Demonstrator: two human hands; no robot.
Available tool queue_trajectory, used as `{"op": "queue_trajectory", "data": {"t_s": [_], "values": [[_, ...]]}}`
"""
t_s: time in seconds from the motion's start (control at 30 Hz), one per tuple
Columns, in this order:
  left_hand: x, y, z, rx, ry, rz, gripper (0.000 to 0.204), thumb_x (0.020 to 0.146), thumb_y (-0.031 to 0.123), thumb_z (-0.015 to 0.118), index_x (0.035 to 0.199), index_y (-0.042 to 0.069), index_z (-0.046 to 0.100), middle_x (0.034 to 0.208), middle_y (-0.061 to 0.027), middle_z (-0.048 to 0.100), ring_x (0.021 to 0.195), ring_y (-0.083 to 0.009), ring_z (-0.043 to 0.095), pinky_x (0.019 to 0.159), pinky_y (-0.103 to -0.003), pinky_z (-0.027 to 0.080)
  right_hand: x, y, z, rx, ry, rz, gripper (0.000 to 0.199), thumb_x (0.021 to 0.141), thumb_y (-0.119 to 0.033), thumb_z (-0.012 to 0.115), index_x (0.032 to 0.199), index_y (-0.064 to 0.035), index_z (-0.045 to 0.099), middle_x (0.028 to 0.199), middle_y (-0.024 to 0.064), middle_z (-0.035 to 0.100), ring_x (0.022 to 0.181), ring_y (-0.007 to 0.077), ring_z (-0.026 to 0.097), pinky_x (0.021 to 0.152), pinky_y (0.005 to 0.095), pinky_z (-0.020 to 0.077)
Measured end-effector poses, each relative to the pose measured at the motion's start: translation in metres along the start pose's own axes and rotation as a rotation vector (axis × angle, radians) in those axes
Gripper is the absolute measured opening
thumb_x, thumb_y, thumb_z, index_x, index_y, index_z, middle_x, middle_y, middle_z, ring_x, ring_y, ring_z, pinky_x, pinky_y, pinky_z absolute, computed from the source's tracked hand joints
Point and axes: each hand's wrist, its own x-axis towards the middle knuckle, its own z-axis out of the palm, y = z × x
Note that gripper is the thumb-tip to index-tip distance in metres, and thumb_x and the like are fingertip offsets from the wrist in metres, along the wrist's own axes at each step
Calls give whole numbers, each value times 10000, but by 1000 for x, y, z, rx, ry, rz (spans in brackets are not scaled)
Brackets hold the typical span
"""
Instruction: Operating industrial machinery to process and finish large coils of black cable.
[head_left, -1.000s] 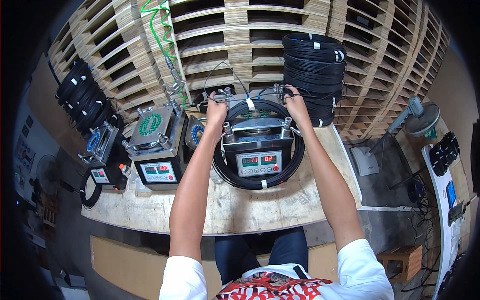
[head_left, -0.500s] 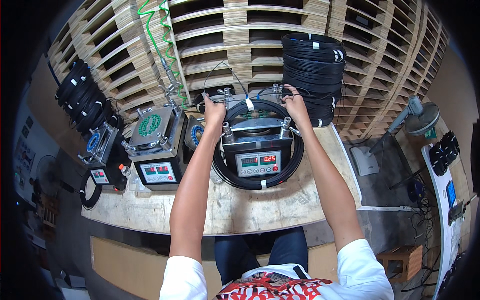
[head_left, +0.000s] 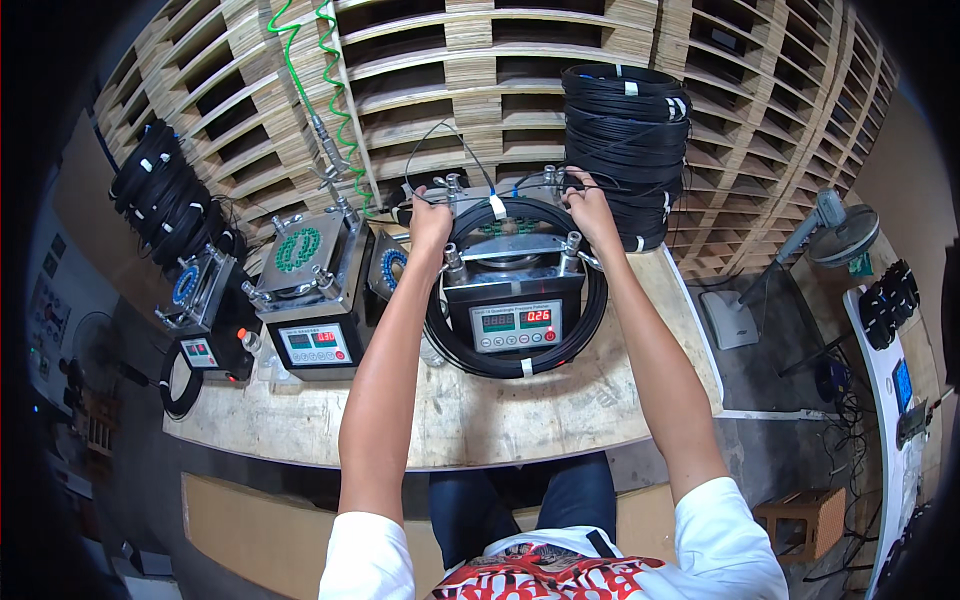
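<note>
A coil of black cable (head_left: 592, 330) hangs around the front of a boxy polishing machine (head_left: 462, 303) with a lit display panel. A white tag (head_left: 498, 207) is on the coil's top. My left hand (head_left: 431, 220) is closed at the machine's rear left post, where a thin loop of cable (head_left: 440, 124) comes down to it; its fingertips are partly hidden. At the rear right post my right hand (head_left: 588, 208) is closed in a pinch on a thin cable end, with the index finger raised. A metal plate (head_left: 510, 243) tops the machine between my forearms.
Two similar machines (head_left: 318, 345) (head_left: 197, 350) stand to the left, with rings of green and blue parts on top. A tall stack of cable coils (head_left: 625, 150) rises behind my right hand. Green air hoses (head_left: 335, 85) hang at the back left, before wooden pallets (head_left: 470, 80). A fan (head_left: 840, 235) stands at right.
Both hands stay almost in place at the rear posts. The digits on the machine displays have changed. The green air hose has swung slightly left.
</note>
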Motion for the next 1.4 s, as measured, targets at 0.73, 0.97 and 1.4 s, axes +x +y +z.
{"op": "queue_trajectory", "data": {"t_s": [0.73,0.97,1.4], "values": [[-12,13,-3,-216,-31,-104,615,986,80,511,1543,19,255,1098,-158,663,871,-192,655,836,-344,501,-4,-2,-1,51,59,-8,491,900,-6,408,1343,-118,585,910,140,683,768,213,675,728,354,545],[-16,17,-4,-309,-52,-106,690,899,-19,502,1546,37,268,1227,-200,623,1009,-227,649,904,-361,498,-11,-15,-6,175,41,21,553,898,60,379,1390,-117,560,1097,181,630,881,233,674,758,328,576],[-6,8,-2,-232,-99,-73,537,968,37,491,1486,44,349,1244,-148,607,1017,-185,629,829,-323,530,-10,-17,-6,119,-27,32,520,927,39,343,1406,-36,533,1326,115,597,1030,180,640,815,303,544]]}}
